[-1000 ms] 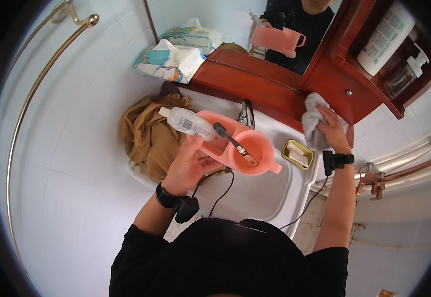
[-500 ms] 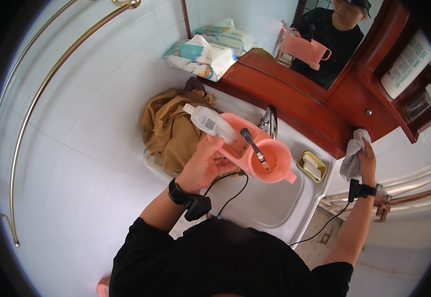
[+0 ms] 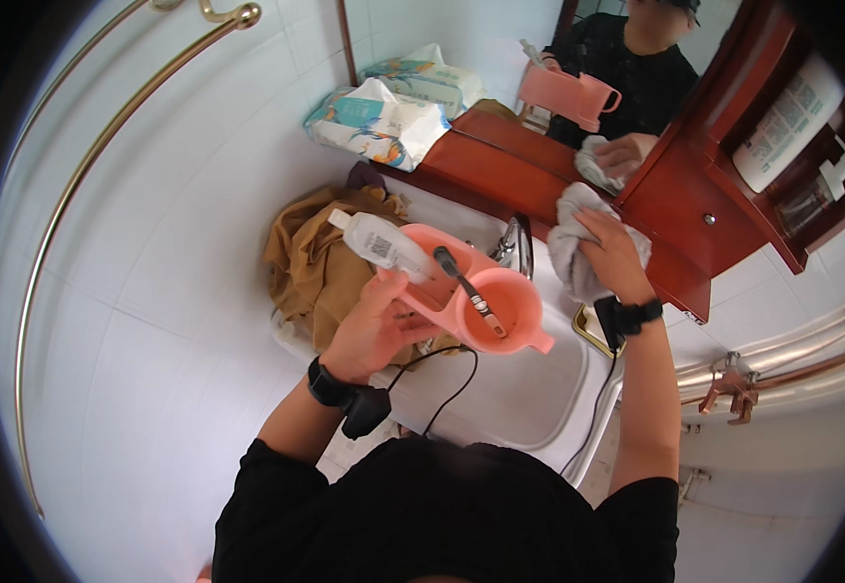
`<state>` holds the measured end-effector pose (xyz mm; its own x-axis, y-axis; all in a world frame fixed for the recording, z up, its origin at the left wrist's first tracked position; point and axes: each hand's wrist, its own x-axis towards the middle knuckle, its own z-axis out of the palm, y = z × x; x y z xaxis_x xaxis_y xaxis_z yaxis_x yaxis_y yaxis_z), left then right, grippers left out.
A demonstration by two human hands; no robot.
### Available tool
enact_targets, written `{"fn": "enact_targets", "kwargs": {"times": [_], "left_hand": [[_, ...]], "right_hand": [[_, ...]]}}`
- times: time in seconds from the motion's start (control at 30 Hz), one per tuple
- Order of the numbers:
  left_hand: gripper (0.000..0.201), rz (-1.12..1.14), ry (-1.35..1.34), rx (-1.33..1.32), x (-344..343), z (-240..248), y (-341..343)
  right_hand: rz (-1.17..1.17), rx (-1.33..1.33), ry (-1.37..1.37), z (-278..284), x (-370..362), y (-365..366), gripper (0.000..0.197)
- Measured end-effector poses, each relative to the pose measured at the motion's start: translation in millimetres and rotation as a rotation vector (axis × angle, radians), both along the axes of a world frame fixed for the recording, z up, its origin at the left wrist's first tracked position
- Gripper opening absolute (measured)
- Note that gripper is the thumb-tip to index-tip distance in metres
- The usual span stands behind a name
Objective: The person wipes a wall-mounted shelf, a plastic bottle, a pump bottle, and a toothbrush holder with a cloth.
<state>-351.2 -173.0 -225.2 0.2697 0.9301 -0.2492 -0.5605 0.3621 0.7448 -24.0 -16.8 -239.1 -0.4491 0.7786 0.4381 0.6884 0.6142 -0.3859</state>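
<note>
My left hand (image 3: 381, 325) grips the near left side of a pink toothbrush caddy (image 3: 442, 306), holding it above the sink. Inside it stand a clear-white squeeze bottle (image 3: 382, 245), leaning left, and a dark-headed toothbrush (image 3: 469, 291) in a pink cup (image 3: 520, 296) at the caddy's right end. My right hand (image 3: 617, 255) presses a grey cloth (image 3: 578, 243) onto the red wooden ledge below the mirror, right of the faucet. Its fingers lie over the cloth. Both wrists wear black straps with small devices.
A white sink (image 3: 520, 394) lies under the caddy, with a chrome faucet (image 3: 515, 243) behind. Brown fabric (image 3: 311, 262) is heaped at its left. Wipes packs (image 3: 379, 121) sit on the ledge. A soap dish (image 3: 588, 330) is partly hidden by my right wrist. Bottles (image 3: 792, 121) stand on the right shelf.
My right hand has carried the grey cloth left, from the ledge's right end to the part near the faucet. The caddy in my left hand appears slightly further left in the view.
</note>
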Motion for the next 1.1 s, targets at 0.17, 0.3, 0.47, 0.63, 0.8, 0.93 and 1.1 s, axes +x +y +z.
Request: {"fn": "enact_targets", "kwargs": {"times": [0.17,0.3,0.47,0.63,0.8,0.93,1.1], "left_hand": [[0.053,0.018,0.01,0.025,-8,-2,5],[0.055,0.03,-0.014,0.021,-13,-4,10],[0.057,0.034,-0.017,0.01,-20,-2,13],[0.056,0.059,-0.053,-0.013,-23,-1,22],[0.058,0.091,-0.038,-0.053,-19,6,33],[0.056,0.068,-0.084,-0.083,-19,11,33],[0.055,0.056,-0.092,-0.098,-18,8,36]], "right_hand": [[0.111,-0.15,0.149,1,-31,31,0.038],[0.2,-0.032,0.112,-3,-60,50,0.038],[0.225,-0.066,0.103,-2,-88,68,0.038],[0.234,-0.117,0.038,-5,-104,90,0.042],[0.026,-0.052,-0.197,1,-112,60,0.067],[-0.03,-0.078,-0.244,8,-89,47,0.074],[-0.025,-0.128,-0.166,10,-41,32,0.069]]}}
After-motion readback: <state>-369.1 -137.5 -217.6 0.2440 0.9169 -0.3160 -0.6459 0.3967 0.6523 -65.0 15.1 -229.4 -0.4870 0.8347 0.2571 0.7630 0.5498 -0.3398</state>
